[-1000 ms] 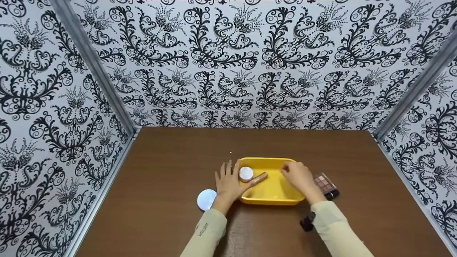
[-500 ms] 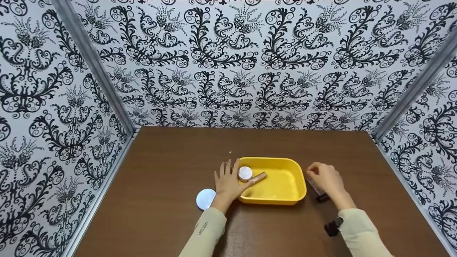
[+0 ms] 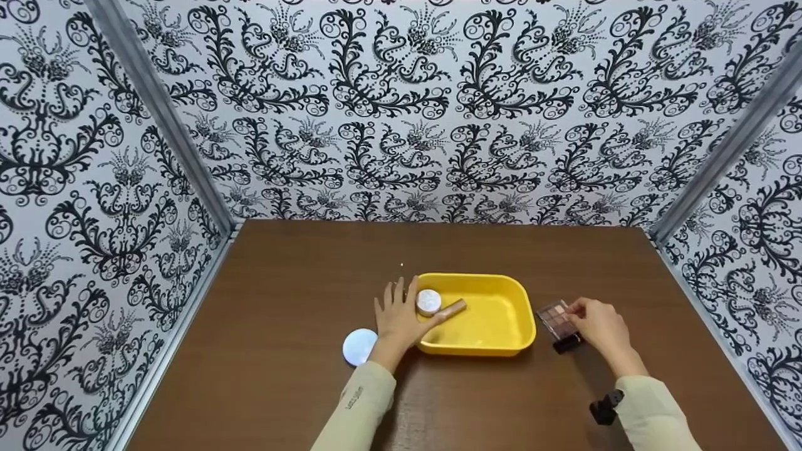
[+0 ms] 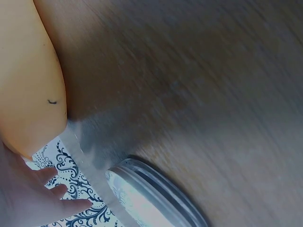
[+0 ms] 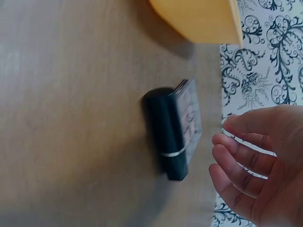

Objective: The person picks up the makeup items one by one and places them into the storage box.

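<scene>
My left hand (image 3: 398,316) rests at the left edge of the yellow tray (image 3: 524,313), fingers straight and spread, thumb reaching inside over the rim. Near that thumb in the tray lie a round white-topped container (image 3: 428,302) and a small brownish stick (image 3: 455,307). To the tray's right is an eyeshadow palette (image 3: 553,321), with a black lipstick tube (image 3: 567,343) against its near end. My right hand (image 3: 600,326) hovers by the palette's right side. In the right wrist view its fingers (image 5: 244,182) are loosely bent, holding nothing, apart from palette and lipstick.
A round disc with a shiny, reflecting top (image 3: 359,347) lies on the brown table (image 3: 301,282) beside my left wrist. Patterned walls (image 3: 401,125) enclose the table at the back and both sides. A black device (image 3: 605,408) is worn on my right wrist.
From above the tray's right part, my right hand has moved right, past the rim, to the eyeshadow palette. My left hand has stayed at the tray's left edge.
</scene>
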Action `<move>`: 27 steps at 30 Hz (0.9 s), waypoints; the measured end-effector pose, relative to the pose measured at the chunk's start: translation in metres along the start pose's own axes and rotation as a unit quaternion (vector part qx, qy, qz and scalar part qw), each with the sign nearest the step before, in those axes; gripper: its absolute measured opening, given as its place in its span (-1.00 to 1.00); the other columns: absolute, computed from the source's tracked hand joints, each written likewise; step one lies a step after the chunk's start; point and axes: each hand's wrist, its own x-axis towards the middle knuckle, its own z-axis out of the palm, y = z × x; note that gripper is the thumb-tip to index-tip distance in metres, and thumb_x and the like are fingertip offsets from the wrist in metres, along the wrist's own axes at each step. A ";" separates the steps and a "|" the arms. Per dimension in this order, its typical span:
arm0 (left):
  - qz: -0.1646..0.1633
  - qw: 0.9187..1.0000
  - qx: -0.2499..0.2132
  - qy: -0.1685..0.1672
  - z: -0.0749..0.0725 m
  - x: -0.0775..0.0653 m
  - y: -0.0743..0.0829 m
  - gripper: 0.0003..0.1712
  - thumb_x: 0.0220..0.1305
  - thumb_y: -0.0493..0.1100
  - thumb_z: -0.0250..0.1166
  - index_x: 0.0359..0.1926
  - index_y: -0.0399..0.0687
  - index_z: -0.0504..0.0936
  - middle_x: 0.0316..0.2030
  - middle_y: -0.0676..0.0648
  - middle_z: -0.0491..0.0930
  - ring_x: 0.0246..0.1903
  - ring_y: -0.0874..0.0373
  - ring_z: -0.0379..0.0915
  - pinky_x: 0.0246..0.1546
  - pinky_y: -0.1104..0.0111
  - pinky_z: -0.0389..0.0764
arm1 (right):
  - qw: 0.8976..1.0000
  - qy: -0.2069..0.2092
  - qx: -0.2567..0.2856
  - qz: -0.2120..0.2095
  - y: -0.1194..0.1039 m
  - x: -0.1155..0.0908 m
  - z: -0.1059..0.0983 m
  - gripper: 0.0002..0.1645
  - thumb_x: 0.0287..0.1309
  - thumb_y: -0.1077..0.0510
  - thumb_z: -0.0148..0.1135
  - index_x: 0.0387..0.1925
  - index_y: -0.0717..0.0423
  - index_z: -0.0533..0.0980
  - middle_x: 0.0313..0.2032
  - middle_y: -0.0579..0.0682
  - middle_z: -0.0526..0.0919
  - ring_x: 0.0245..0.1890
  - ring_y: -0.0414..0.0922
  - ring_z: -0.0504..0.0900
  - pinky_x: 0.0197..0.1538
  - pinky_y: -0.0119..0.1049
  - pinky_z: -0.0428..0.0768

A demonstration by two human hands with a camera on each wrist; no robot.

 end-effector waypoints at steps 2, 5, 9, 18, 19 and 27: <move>0.002 1.000 -0.005 0.001 0.001 -0.001 0.002 0.23 0.01 0.68 0.10 0.58 0.25 -0.01 0.55 -0.17 0.08 0.53 -0.21 -0.02 0.46 -0.26 0.04 | 1.000 -0.009 0.000 0.009 0.007 -0.002 0.001 -0.79 0.29 0.15 0.24 -0.19 0.25 0.63 -0.28 0.23 0.72 -0.36 0.09 0.65 -0.33 0.05 0.58; 0.002 1.000 -0.007 -0.010 0.001 -0.003 0.004 0.24 0.00 0.69 0.09 0.59 0.25 -0.01 0.55 -0.17 0.07 0.53 -0.21 -0.04 0.47 -0.26 0.02 | 0.999 -0.014 -0.004 0.029 0.018 -0.006 0.001 -0.78 0.30 0.15 0.23 -0.19 0.26 0.63 -0.26 0.25 0.71 -0.39 0.05 0.64 -0.37 0.01 0.57; -0.001 1.000 0.004 -0.016 0.001 -0.005 0.007 0.23 0.01 0.68 0.09 0.58 0.27 -0.02 0.55 -0.15 0.07 0.54 -0.20 -0.04 0.47 -0.25 0.03 | 0.998 -0.023 -0.014 0.058 0.029 -0.008 -0.001 -0.74 0.31 0.12 0.21 -0.18 0.27 0.61 -0.25 0.29 0.70 -0.40 0.06 0.62 -0.41 0.01 0.56; -0.005 1.000 -0.001 -0.011 -0.003 -0.004 0.006 0.22 0.02 0.67 0.11 0.58 0.28 -0.02 0.55 -0.16 0.07 0.54 -0.21 -0.04 0.48 -0.25 0.01 | 0.990 -0.077 -0.029 0.112 0.035 -0.006 0.002 -0.45 0.28 -0.14 0.22 -0.13 0.33 0.58 -0.25 0.31 0.67 -0.38 0.12 0.60 -0.40 -0.01 0.55; -0.005 1.000 0.001 -0.011 -0.003 -0.004 0.006 0.22 0.02 0.67 0.11 0.58 0.28 -0.02 0.55 -0.16 0.07 0.54 -0.21 -0.04 0.48 -0.24 0.02 | 0.990 -0.082 -0.027 0.116 0.034 -0.006 0.004 -0.43 0.28 -0.16 0.22 -0.13 0.33 0.58 -0.26 0.29 0.66 -0.39 0.10 0.59 -0.41 -0.04 0.54; -0.002 1.000 -0.002 0.002 -0.007 0.000 0.003 0.22 0.01 0.67 0.12 0.58 0.25 0.01 0.54 -0.19 0.10 0.52 -0.21 -0.02 0.46 -0.27 0.05 | 0.986 -0.089 0.025 0.136 0.023 -0.004 0.006 -0.52 0.29 -0.11 0.23 -0.22 0.30 0.54 -0.52 0.07 0.64 -0.53 -0.07 0.59 -0.45 -0.18 0.50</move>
